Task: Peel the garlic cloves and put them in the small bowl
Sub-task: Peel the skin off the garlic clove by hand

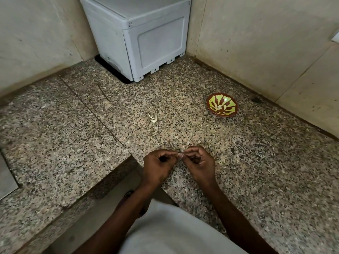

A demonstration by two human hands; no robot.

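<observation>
My left hand (157,165) and my right hand (199,162) meet fingertip to fingertip low over the granite counter, both pinching a small pale garlic clove (179,154) that is mostly hidden by the fingers. Another garlic clove (153,118) with loose skin lies alone on the counter, farther back and a little left of my hands. The small brown bowl (211,109) with a green pattern stands to the back right; a pale peeled clove (219,106) lies at its centre.
A grey plastic box-like appliance (139,37) fills the back corner against the beige walls. The speckled granite counter (256,171) has an inner corner edge just left of my hands. A metal sheet edge (5,178) shows at the far left.
</observation>
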